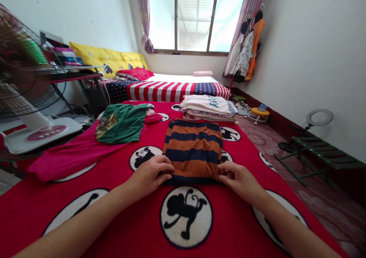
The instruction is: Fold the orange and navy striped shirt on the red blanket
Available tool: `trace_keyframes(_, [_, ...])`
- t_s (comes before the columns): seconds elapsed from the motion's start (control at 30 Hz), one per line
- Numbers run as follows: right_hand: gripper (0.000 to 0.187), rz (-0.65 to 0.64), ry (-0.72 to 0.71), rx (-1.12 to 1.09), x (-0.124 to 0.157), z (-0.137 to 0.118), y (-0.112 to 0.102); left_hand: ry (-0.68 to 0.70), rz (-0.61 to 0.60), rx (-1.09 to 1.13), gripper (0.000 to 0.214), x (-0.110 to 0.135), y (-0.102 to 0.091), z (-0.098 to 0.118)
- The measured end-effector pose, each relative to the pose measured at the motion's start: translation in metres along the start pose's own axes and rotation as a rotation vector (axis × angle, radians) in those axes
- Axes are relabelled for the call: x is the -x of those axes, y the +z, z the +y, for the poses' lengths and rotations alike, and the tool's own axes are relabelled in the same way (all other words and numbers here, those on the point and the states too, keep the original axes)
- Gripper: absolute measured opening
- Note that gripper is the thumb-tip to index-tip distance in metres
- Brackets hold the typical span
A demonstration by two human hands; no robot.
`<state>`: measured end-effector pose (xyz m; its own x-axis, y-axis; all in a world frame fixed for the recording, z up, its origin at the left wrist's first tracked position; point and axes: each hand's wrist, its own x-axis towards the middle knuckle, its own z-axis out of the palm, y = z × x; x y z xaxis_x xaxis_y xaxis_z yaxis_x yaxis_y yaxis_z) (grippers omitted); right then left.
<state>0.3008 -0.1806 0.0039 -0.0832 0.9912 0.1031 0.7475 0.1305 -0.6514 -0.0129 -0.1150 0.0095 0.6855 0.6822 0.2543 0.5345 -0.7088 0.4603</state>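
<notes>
- A folded garment striped in orange-brown and dark navy [193, 149] lies flat on a red fleece blanket printed with white circles holding black monkey figures [143, 216], near the middle of the blanket and right in front of the person.
- The left hand [151, 175] rests on the near left corner of the striped garment, fingers curled down and lying close together over its edge; whether they pinch the cloth or only press on it cannot be told.
- The right hand [238, 178] sits at the near right corner, thumb and fingertips drawn together on the garment's edge, seemingly nipping the fabric.
- Both bare forearms reach in from the bottom of the view, one to each side of a monkey circle.
- Just beyond the striped garment, touching or nearly touching its far edge, stands a stack of folded light-coloured clothes [208, 107].
- To the left lies a crumpled green T-shirt with a yellowish print [121, 124], resting partly on a spread-out magenta garment [71, 155].
- At the far left stands a white electric fan with a round wire cage [25, 98].
- Behind is a bed covered with a stars-and-stripes sheet [168, 90], with yellow cushions [111, 58] against the wall and a window above.
- On the right, clothes hang from a rack [247, 48] by the curtain, and a dark green folding frame [314, 151] stands on the floor along the wall.
</notes>
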Motion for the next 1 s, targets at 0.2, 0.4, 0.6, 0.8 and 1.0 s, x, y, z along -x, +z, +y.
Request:
trace_keyframes(0.2, [0.008, 0.093, -0.029, 0.337, 0.0, -0.009, 0.012, -0.026, -0.025, 0.068, 0.013, -0.007, 0.005, -0.003])
trace_keyframes(0.4, [0.01, 0.128, 0.046, 0.244, 0.007, -0.007, -0.022, -0.061, 0.029, 0.176, 0.005, -0.007, -0.009, -0.008])
trace_keyframes(0.6, [0.011, 0.1, 0.077, 0.299, 0.017, -0.002, -0.044, -0.109, -0.027, 0.151, 0.004, -0.004, -0.019, -0.012])
trace_keyframes(0.8, [0.009, -0.166, 0.087, 0.486, 0.007, -0.002, -0.04, -0.128, -0.302, -0.071, 0.021, -0.024, -0.03, 0.001])
trace_keyframes(1.0, [0.017, -0.065, 0.139, 0.293, -0.046, 0.013, -0.054, -0.345, 0.089, -0.235, 0.027, -0.084, -0.021, -0.006])
